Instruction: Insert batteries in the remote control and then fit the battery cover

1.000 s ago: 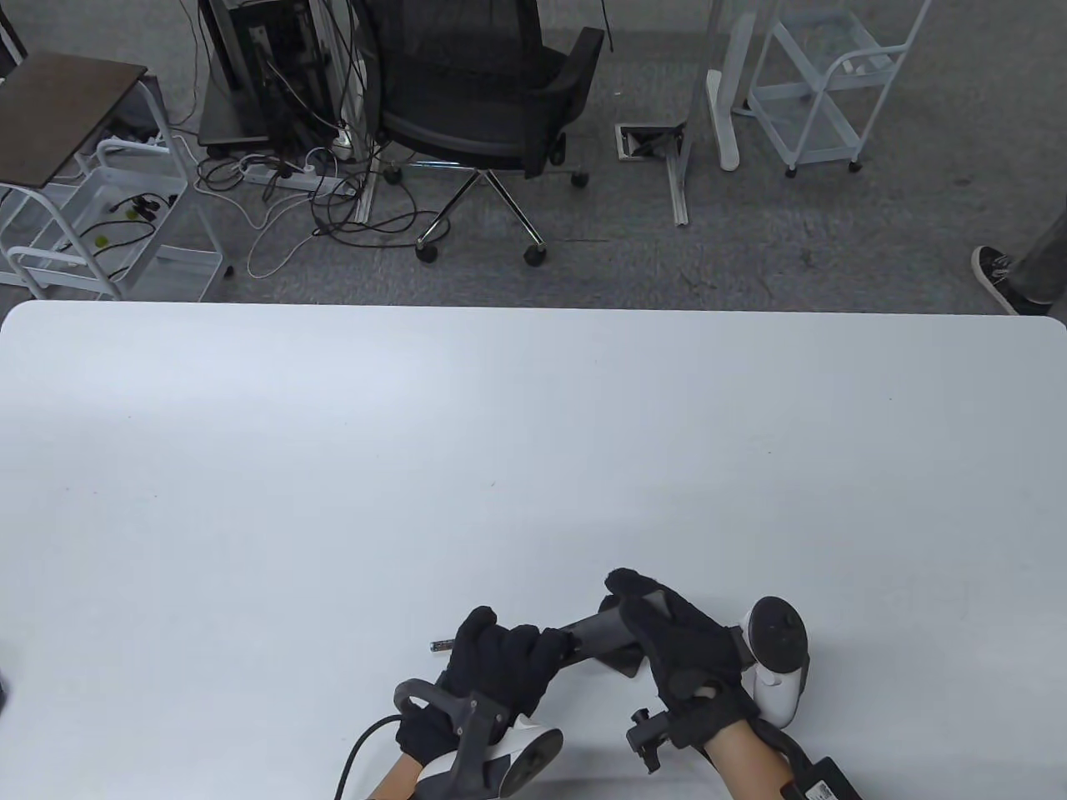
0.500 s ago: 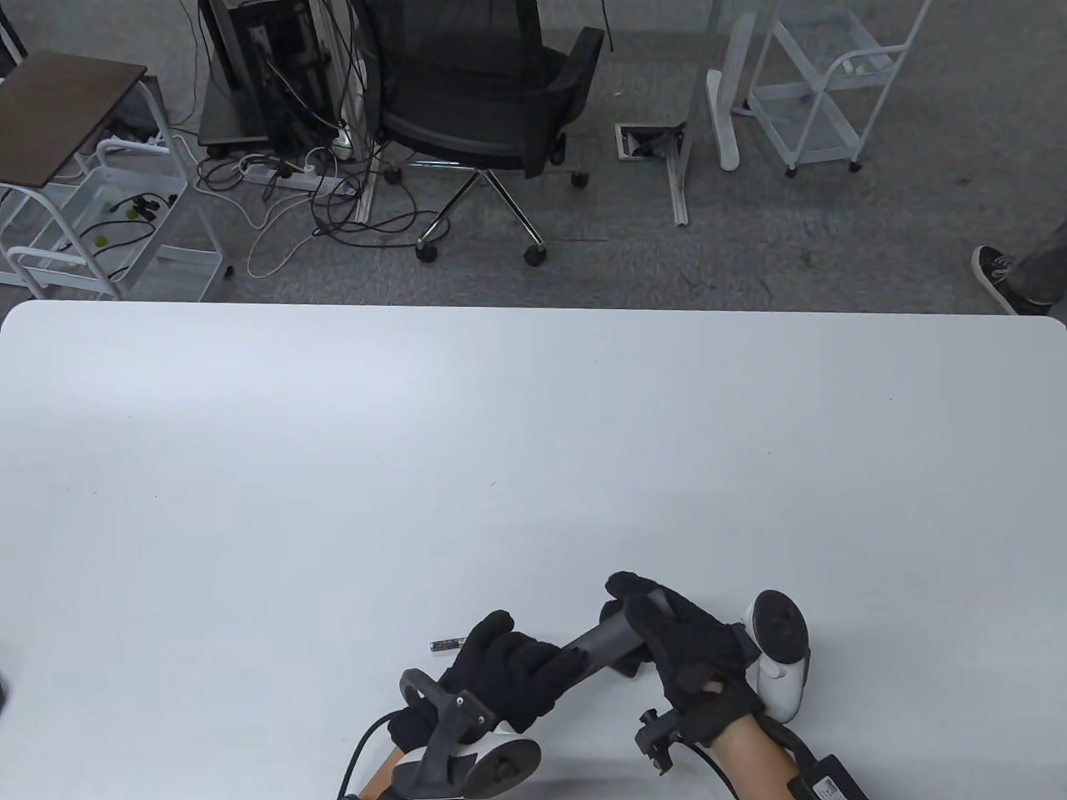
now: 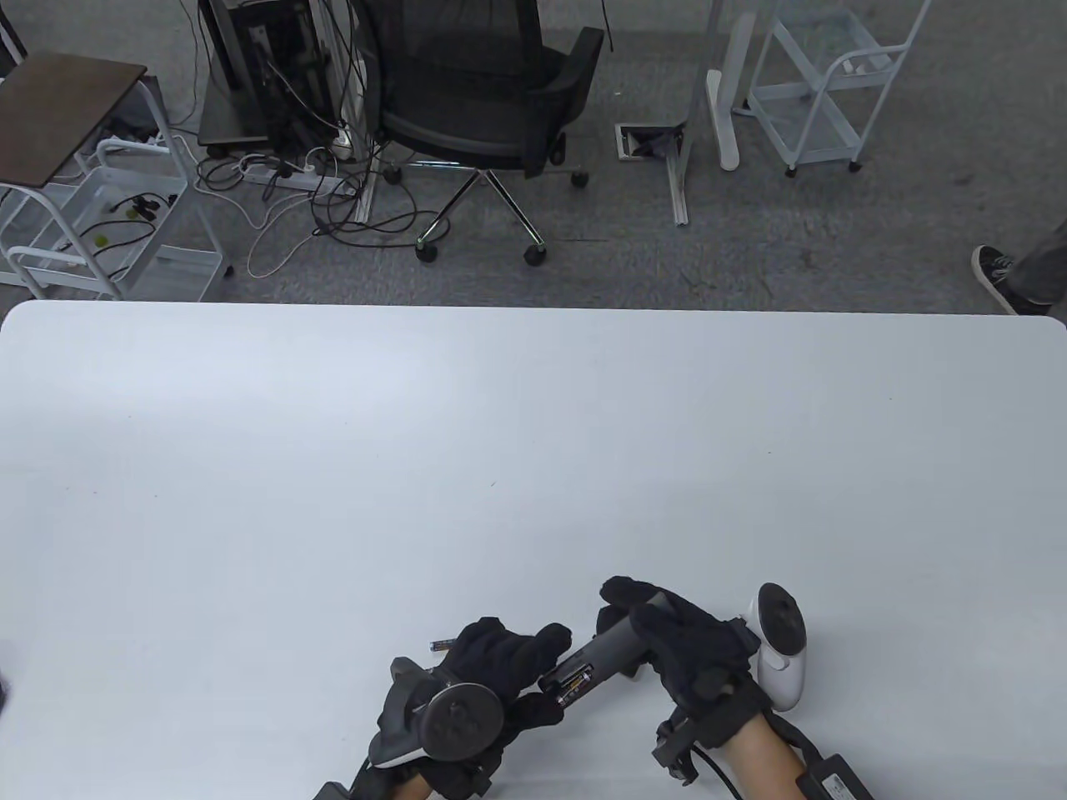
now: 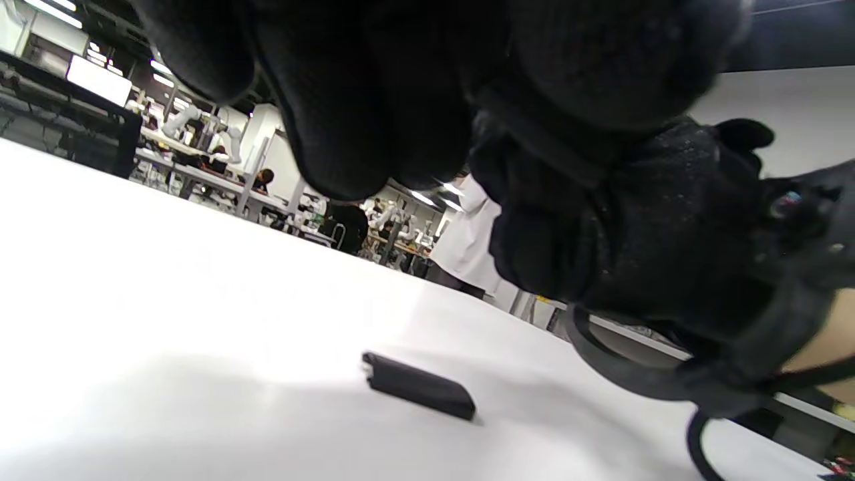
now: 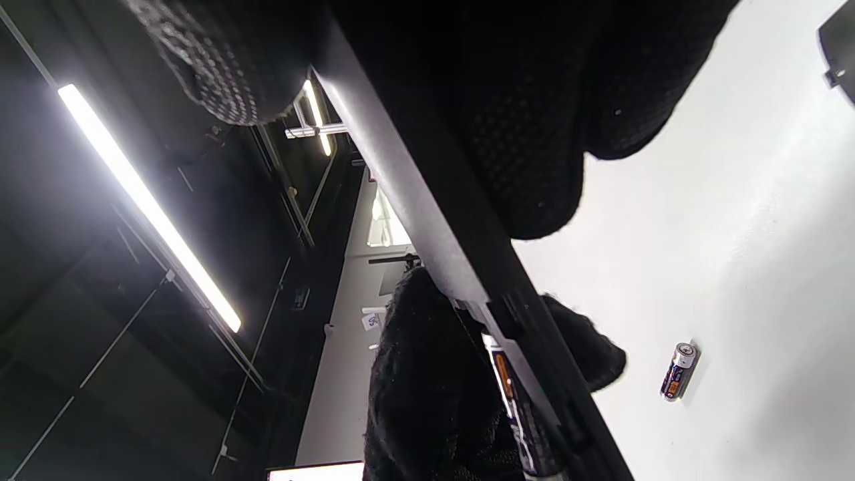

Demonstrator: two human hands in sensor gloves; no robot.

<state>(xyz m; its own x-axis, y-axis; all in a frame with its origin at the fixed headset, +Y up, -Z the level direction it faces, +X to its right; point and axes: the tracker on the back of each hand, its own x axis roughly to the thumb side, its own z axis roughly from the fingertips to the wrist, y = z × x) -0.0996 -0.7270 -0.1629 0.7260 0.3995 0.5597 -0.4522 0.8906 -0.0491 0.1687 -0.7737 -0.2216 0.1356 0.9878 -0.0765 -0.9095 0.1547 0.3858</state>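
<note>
My right hand (image 3: 658, 637) grips the grey remote control (image 3: 607, 646) by its far half and holds it tilted just above the table; it also shows in the right wrist view (image 5: 427, 220). My left hand (image 3: 546, 673) pinches the remote's near end, fingers on a battery (image 3: 575, 680) lying in the open compartment; that battery also shows in the right wrist view (image 5: 507, 387). A second battery (image 3: 440, 643) lies loose on the table left of my left hand, also in the right wrist view (image 5: 678, 379). The black battery cover (image 4: 417, 394) lies flat on the table under my hands.
The white table (image 3: 500, 467) stretches wide beyond my hands. An office chair (image 3: 483, 92), cables and white carts stand on the floor past the far edge. A person's shoe (image 3: 996, 271) is at the far right.
My left hand has rolled over, its tracker now on top, and its fingers have shifted on the remote's end, so the battery in the open compartment now shows. My right hand has barely moved.
</note>
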